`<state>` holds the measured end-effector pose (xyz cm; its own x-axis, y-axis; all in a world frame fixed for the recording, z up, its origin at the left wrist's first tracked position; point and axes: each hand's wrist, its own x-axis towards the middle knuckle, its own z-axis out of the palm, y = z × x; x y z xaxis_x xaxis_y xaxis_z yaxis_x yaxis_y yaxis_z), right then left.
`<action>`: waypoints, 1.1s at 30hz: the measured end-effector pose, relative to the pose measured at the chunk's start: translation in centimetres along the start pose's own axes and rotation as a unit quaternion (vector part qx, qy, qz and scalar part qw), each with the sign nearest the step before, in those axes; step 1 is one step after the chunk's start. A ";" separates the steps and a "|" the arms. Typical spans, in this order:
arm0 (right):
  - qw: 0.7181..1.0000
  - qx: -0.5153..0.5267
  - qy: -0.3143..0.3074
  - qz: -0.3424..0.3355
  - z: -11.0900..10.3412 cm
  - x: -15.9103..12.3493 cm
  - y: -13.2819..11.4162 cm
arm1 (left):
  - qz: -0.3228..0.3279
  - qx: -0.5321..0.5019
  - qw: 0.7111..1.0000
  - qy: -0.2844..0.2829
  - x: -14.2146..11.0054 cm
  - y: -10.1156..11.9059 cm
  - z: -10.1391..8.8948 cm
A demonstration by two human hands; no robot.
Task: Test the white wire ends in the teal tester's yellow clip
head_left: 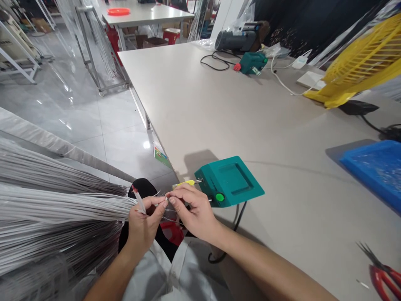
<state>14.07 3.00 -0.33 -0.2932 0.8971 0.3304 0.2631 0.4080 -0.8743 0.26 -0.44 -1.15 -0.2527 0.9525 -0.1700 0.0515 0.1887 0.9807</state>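
My left hand (143, 223) is closed, thumb and forefinger pinched at a tiny pale tip. A white cable (140, 201) with a reddish end sticks up out of this hand. From the left, a thick bundle of light grey cables (69, 205) runs up to it. Fingertip to fingertip with it, my right hand (197, 213) is pinched too; what lies between its fingers is too small to make out. Thin wire strands show around the fingers. Just beyond the right hand sits a teal box (236, 177) with a green button (219, 197) and a yellow-handled probe (187, 183) plugged in.
Red-handled scissors (387, 278) lie at the table's (200, 108) lower right, below a blue tray (376, 167). A yellow fan (363, 58), a second teal box (253, 62) and a dark motor (238, 39) stand farther back. A wheeled metal rack (90, 54) is on the floor.
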 end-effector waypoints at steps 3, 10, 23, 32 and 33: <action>1.000 -0.012 -0.001 0.004 0.4 -0.1 0.0 | 0.043 0.057 0.997 -0.002 -0.1 -0.4 -0.1; 1.000 -0.007 -0.001 0.002 0.5 -0.1 -0.3 | -0.057 -0.067 0.995 -0.034 -0.4 0.0 0.3; 1.000 -0.007 0.004 -0.002 -0.5 0.4 0.0 | -0.086 -0.111 0.990 -0.018 -0.5 0.3 -0.6; 0.983 -0.056 -0.164 -0.059 -2.1 1.2 -0.5 | -0.075 -0.055 0.990 -0.101 -0.2 0.5 -0.8; 0.978 -0.067 -0.186 -0.060 -2.2 1.3 -0.4 | -0.072 -0.048 0.989 -0.117 -0.1 0.5 -1.0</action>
<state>15.59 4.36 1.25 -0.6375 0.7276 0.2532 0.3175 0.5476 -0.7742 -0.61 -0.67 -0.60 -0.0188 0.9490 -0.3147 -0.0635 0.3130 0.9476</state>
